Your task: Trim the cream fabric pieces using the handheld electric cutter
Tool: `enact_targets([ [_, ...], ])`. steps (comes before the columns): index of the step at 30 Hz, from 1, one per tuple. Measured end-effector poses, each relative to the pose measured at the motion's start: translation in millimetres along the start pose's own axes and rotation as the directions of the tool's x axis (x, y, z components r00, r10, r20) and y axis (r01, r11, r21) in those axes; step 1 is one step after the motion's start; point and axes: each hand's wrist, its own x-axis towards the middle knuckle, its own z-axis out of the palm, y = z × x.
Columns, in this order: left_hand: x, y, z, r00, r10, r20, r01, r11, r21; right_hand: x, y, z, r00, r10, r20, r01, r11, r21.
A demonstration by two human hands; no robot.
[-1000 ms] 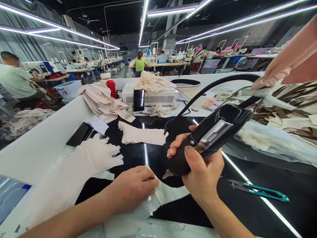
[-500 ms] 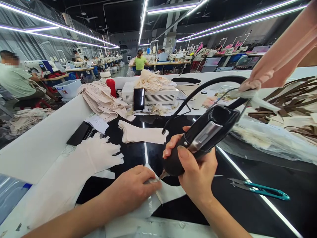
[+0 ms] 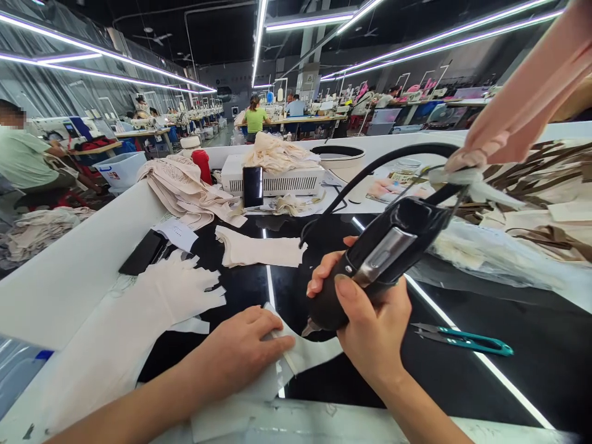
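Note:
My right hand [image 3: 367, 320] is wrapped round a black corded hand tool [image 3: 379, 259], thumb on its side, its metal tip pointing down at a white fabric piece [image 3: 303, 354]. My left hand [image 3: 240, 351] lies on that piece, fingers curled and pressing it onto the glossy black tabletop [image 3: 462, 382]. The tool's black cable [image 3: 393, 161] arcs up and away to the right.
Green-handled thread snips [image 3: 462, 338] lie right of my right hand. Cut white fabric pieces [image 3: 185, 290] and a folded stack [image 3: 259, 250] lie to the left and ahead. A white box [image 3: 272, 179], phone [image 3: 253, 185], red bottle [image 3: 201, 165] and cloth heaps stand behind. Other people work at distant tables.
The tool's tip came down onto the fabric piece beside my left fingers. My left hand shifted slightly on the piece; the view drifted a little.

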Motion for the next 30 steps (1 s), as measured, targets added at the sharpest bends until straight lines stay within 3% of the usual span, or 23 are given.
enact_targets([
  [4,1,0,-5,0.999,0.001,0.032,-0.001,1.000,-0.002,2,-8,-10,0.999,-0.004,-0.051,0.004,1.000,0.009],
  [12,20,23,2,0.999,0.029,-0.037,-0.031,0.999,-0.039,-5,-13,-29,0.998,-0.017,-0.064,0.014,0.999,-0.043],
  [17,23,31,14,0.999,-0.026,-0.033,0.025,0.999,-0.029,-9,-14,-27,0.997,-0.030,-0.073,0.025,0.998,-0.066],
  [30,15,33,14,0.999,-0.036,-0.041,0.034,0.998,-0.045,-7,-14,-8,0.998,0.037,-0.058,-0.037,0.999,0.005],
])
